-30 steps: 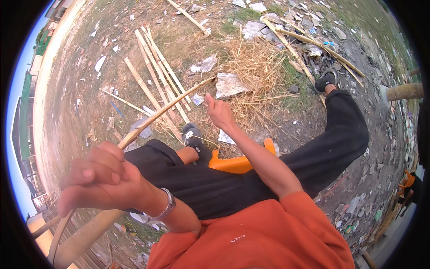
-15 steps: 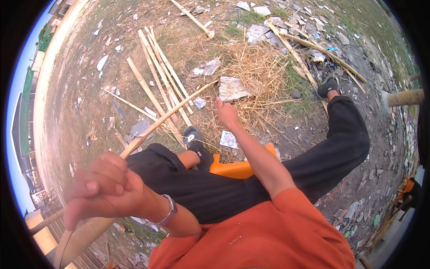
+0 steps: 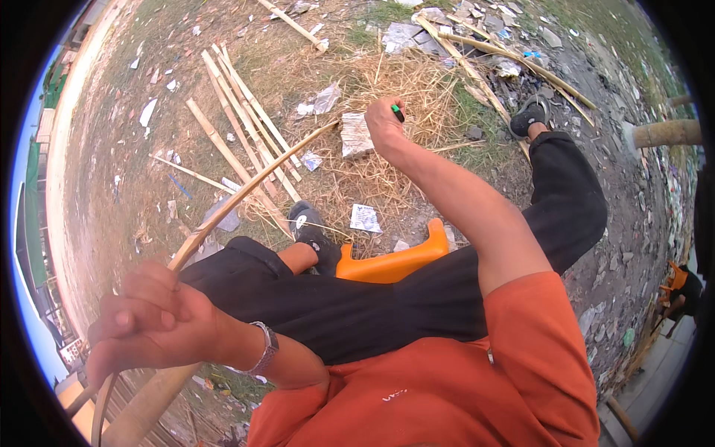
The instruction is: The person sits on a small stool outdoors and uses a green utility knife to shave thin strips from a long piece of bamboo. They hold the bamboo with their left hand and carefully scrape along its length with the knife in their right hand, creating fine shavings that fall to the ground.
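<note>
Starting at the lower left, a thick bamboo pole (image 3: 149, 402) runs out of view, its near end cut off. The left hand (image 3: 160, 320) is slightly blurred; its grip is closed round a bamboo strip (image 3: 210, 225). That hand conceals the held section, and a bent length emerging below is lost at the dark border. Above the hand, the strip slants up to the right, partly masking loose bamboo slats (image 3: 242, 119) on the ground (image 3: 156, 201). Its tip appears just beside a pale block (image 3: 356, 136); whether the two touch cannot be determined. An orange seat (image 3: 391, 266) is largely covered by black trousers (image 3: 357, 313). The right hand (image 3: 383, 125) obscures the block's right side; its grip is clenched on a green-and-black object (image 3: 398, 113), of which only one end shows. Straw (image 3: 428, 97) lies around and beyond this hand, partly hidden by it. At far right, a bamboo post (image 3: 669, 134) is cropped by the border, and a dark-clad person (image 3: 691, 296) is too small to assess.
</note>
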The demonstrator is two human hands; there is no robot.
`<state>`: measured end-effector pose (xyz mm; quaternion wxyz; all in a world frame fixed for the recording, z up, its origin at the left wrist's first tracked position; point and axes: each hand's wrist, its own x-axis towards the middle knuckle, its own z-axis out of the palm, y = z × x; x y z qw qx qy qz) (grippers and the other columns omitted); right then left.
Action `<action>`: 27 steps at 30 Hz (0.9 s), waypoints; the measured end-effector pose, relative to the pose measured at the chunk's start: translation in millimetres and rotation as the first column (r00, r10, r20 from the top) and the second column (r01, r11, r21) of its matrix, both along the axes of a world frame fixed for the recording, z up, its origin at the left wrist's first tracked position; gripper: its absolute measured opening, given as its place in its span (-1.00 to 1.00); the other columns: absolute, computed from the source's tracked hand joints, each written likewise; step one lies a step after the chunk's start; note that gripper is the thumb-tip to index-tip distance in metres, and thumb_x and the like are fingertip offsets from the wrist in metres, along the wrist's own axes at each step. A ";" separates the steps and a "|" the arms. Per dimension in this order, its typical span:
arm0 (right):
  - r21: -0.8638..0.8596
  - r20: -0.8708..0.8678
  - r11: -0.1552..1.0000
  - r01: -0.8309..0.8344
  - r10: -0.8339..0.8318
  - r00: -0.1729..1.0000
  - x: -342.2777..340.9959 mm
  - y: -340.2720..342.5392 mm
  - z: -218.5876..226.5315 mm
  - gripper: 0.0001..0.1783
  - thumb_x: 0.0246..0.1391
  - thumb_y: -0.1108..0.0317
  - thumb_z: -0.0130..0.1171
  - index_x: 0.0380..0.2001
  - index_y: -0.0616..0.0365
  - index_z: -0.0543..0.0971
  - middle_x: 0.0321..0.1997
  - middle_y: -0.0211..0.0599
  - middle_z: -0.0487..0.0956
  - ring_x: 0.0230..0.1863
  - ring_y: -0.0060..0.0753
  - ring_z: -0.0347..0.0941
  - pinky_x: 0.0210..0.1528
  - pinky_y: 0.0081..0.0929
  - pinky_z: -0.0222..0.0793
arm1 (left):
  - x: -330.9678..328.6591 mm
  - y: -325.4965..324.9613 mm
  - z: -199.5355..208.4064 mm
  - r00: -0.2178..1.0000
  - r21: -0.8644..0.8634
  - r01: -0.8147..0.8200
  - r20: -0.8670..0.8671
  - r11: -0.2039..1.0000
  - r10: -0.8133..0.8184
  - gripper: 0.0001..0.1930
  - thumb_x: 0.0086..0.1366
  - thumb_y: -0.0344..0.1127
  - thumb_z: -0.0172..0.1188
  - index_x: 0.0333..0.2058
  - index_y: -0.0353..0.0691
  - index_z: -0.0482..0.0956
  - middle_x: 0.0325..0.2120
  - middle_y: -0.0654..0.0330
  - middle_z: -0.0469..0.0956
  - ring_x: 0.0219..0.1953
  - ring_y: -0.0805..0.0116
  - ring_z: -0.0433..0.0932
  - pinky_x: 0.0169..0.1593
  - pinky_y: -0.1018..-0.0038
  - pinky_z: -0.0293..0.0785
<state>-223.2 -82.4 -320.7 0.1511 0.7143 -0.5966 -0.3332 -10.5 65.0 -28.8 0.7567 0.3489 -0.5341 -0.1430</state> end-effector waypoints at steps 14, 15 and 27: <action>0.313 0.848 0.948 -0.059 -0.307 -0.432 76.3 156.3 178.9 -0.36 0.29 -0.03 -0.32 -0.55 0.34 0.46 -0.66 0.20 0.39 -0.52 0.27 0.36 -0.40 -0.01 0.23 | 3.6 1.6 -3.7 0.995 -0.056 0.094 0.031 0.994 -0.093 -0.46 0.35 0.20 -0.26 -0.55 -0.15 0.36 -0.83 0.41 -0.01 -0.81 0.63 -0.14 -0.69 0.64 -0.19; 0.307 0.851 0.951 -0.028 -0.287 -0.440 79.4 159.2 177.8 -0.37 0.30 -0.01 -0.31 -0.56 0.34 0.46 -0.67 0.21 0.39 -0.53 0.29 0.35 -0.41 -0.01 0.23 | 7.2 2.1 -4.0 0.983 -0.054 0.180 0.049 0.982 -0.177 -0.45 0.35 0.21 -0.28 -0.53 -0.15 0.37 -0.83 0.41 0.00 -0.83 0.63 -0.13 -0.70 0.65 -0.19; 0.352 0.892 0.920 0.173 -0.273 -0.360 79.7 139.7 108.9 -0.42 0.28 0.04 -0.22 -0.59 0.33 0.47 -0.65 0.20 0.41 -0.56 0.27 0.35 -0.43 -0.03 0.24 | 9.1 -0.1 -2.7 0.993 -0.055 0.117 -0.014 0.992 -0.118 -0.45 0.33 0.22 -0.25 -0.55 -0.14 0.38 -0.85 0.41 0.00 -0.85 0.64 -0.12 -0.72 0.64 -0.19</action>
